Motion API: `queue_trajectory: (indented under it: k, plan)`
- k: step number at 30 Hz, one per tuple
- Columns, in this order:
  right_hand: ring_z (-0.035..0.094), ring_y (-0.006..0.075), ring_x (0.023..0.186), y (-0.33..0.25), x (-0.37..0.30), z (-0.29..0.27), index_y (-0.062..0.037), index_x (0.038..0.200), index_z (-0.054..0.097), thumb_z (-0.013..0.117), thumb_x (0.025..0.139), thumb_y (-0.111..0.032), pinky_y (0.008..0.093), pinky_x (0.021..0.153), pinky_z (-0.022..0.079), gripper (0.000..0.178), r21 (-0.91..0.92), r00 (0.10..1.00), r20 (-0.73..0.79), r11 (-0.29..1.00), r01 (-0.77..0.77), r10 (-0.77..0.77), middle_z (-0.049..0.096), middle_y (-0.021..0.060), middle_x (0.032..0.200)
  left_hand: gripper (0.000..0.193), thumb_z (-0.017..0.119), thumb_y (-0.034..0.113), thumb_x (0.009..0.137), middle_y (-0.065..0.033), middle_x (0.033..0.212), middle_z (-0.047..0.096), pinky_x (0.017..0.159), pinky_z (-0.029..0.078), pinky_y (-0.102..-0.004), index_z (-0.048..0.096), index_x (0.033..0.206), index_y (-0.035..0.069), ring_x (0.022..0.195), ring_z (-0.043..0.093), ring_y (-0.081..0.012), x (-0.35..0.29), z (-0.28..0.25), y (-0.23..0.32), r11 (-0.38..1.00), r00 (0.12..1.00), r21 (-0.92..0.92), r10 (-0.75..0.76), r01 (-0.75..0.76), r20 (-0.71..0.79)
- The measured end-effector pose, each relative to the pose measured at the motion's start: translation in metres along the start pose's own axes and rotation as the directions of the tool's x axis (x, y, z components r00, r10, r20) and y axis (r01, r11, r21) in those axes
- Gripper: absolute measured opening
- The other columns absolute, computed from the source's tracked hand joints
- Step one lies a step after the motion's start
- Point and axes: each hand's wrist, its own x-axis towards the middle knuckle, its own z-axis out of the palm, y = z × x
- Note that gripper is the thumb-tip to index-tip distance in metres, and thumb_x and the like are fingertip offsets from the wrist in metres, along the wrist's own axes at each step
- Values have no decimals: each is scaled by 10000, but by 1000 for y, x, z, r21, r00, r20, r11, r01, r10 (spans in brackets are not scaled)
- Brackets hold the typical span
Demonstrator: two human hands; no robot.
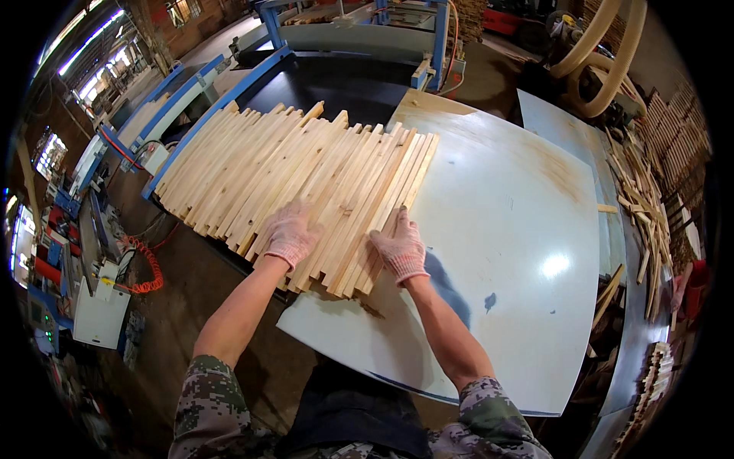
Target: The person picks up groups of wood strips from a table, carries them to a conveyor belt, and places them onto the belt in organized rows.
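Many pale wooden strips [252,168] lie side by side in one wide layer, their ends uneven. The layer spans a black conveyor belt [329,84] and the left part of a smooth grey-white table [505,229]. My left hand [293,232], in a whitish-pink knit glove, rests flat on top of the strips near their close ends, fingers stretched out. My right hand [401,246], gloved alike, is at the layer's right edge, touching the outermost strips. Its thumb and forefinger are apart; the other fingers are partly hidden.
Blue machine framing [440,46] stands beyond the belt. At far right lies a heap of loose thin wood pieces [642,206]. A thick beige hose [604,46] curves at upper right. On the left are a white control box [99,314] and a coiled red hose [145,264].
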Motion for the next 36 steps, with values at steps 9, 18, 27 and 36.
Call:
queue_trajectory:
  k: [9,18,27,36]
  plan:
    - [492,434,1415,-7,-7,8,1,1617,351,738,859,-441,457,1169,441,958,-174,993,-102,984,44,-63,422,270,1599,508,624,357,993,-169,1541,556,1239,329,-486,638,1417,77,1450,473,-371,6,28,-22,928,929,-51,364,-368,-65]
    - [316,424,1560,-104,23,57,-112,1620,410,668,886,-605,620,1233,286,921,-506,991,-134,859,-80,13,377,168,1676,602,609,491,966,-169,1544,546,1224,319,-514,629,1446,127,1435,476,-390,31,7,-53,841,841,-149,535,-521,80]
    - [296,406,1576,-137,62,91,-131,1630,404,584,916,-659,668,1257,188,907,-562,953,-207,770,-301,222,341,158,1705,556,616,430,980,-175,1486,583,1248,289,-530,626,1415,84,1428,488,-381,40,42,-77,741,806,-317,555,-592,-205]
    - [230,393,1608,-140,92,112,-179,1634,408,524,972,-590,666,1272,119,788,-583,952,-258,760,-287,162,296,132,1737,433,635,271,929,-166,1400,644,1224,344,-515,684,1280,23,1364,552,-359,46,59,-88,738,780,-272,527,-617,-337]
